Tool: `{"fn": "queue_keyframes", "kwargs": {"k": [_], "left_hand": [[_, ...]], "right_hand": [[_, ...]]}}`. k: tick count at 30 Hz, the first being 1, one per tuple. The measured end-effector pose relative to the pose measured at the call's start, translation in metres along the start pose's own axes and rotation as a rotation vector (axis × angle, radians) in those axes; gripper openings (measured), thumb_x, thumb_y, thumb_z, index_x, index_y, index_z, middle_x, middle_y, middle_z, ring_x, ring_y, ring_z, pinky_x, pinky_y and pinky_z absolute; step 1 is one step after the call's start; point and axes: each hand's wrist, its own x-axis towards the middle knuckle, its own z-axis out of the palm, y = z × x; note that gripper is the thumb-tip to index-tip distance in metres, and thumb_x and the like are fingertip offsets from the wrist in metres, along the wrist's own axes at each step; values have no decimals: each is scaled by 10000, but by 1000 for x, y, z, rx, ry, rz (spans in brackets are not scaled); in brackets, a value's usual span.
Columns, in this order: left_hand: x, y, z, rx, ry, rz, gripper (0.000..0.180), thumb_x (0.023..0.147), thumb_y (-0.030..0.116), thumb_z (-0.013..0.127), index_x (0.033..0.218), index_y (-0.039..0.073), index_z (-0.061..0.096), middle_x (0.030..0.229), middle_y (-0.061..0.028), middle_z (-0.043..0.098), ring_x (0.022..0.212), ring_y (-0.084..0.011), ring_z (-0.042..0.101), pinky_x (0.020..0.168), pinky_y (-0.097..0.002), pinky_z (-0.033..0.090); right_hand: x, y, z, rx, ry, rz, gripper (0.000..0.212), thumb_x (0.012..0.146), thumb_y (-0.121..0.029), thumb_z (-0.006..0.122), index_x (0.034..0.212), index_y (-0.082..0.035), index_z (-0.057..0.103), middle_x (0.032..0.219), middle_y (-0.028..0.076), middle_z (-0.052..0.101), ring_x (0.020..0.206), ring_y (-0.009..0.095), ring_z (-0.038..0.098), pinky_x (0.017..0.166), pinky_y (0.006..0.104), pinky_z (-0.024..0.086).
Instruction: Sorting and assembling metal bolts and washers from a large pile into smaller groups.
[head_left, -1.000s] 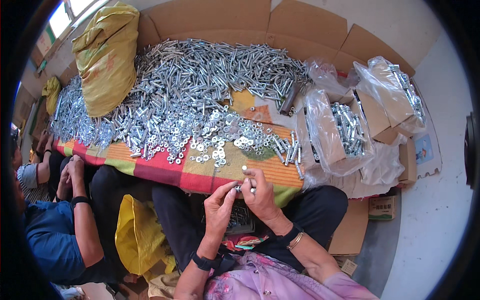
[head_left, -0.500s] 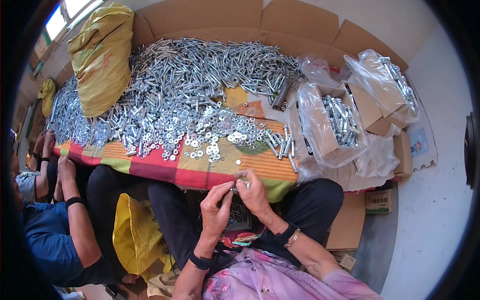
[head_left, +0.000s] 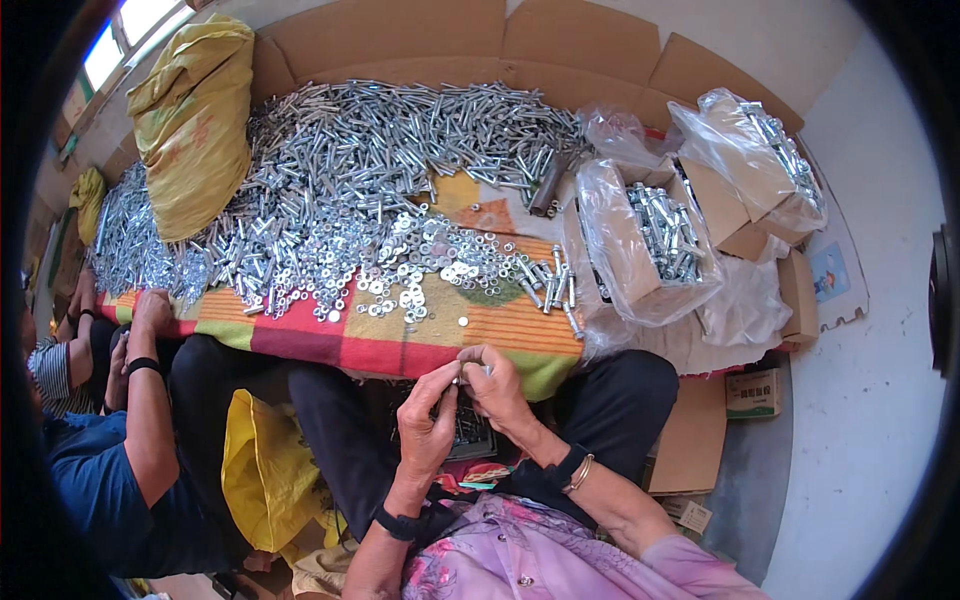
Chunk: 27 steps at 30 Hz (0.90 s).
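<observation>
In front of the table edge my two hands meet fingertip to fingertip. My left hand (head_left: 427, 418) is closed in a pinch on a small shiny metal fastener (head_left: 460, 380), mostly hidden by fingers. From the other side my right hand (head_left: 497, 392) closes its thumb and forefinger on the same fastener. Nearest beyond them, on the checked cloth (head_left: 395, 352), lie a single pale disc (head_left: 463, 322), a spread of loose washers and nuts (head_left: 410, 275), and several assembled anchor bolts (head_left: 560, 285). Below the hands, a dark tray (head_left: 475, 440) of metal parts is partly covered.
A large heap of bolts (head_left: 370, 140) fills the table's back, with a yellow sack (head_left: 190, 130) on its left. Plastic-lined cardboard boxes of anchor bolts (head_left: 665, 235) stand at the right. A co-worker's arm (head_left: 150, 435) is at the left; a yellow bag (head_left: 262, 470) hangs beside my leg.
The view has shifted slightly, so the table sits a little further left. My hands remain together on the fastener with small finger movements. The co-worker's near hand has risen to the table edge.
</observation>
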Motion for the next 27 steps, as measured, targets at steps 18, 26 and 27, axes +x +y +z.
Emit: {"fn": "queue_keyframes", "kwargs": {"k": [18,26,27], "left_hand": [[-16,-16,-35,-284,4,-269,345,906,105,420,1203,-48,507,1152,-141,581,1082,-215,544,961,-314,386],[-25,-20,-41,-397,-74,-438,323,963,158,429,1203,-46,502,1086,-145,616,1004,-198,594,894,-300,439],[-25,-34,-49,-368,-3,-440,309,971,159,411,1164,-52,529,1021,-143,640,925,-191,623,845,-290,466]], "right_hand": [[-33,-74,8,778,-367,492,50,870,-116,503,887,-69,505,587,-55,405,400,9,307,334,178,248],[-38,-67,6,445,-330,318,80,857,-76,484,918,-40,521,627,-30,449,475,31,381,441,207,323],[-37,-75,2,294,-405,238,101,861,-83,471,933,-32,522,629,-30,454,510,46,420,478,222,352]]}}
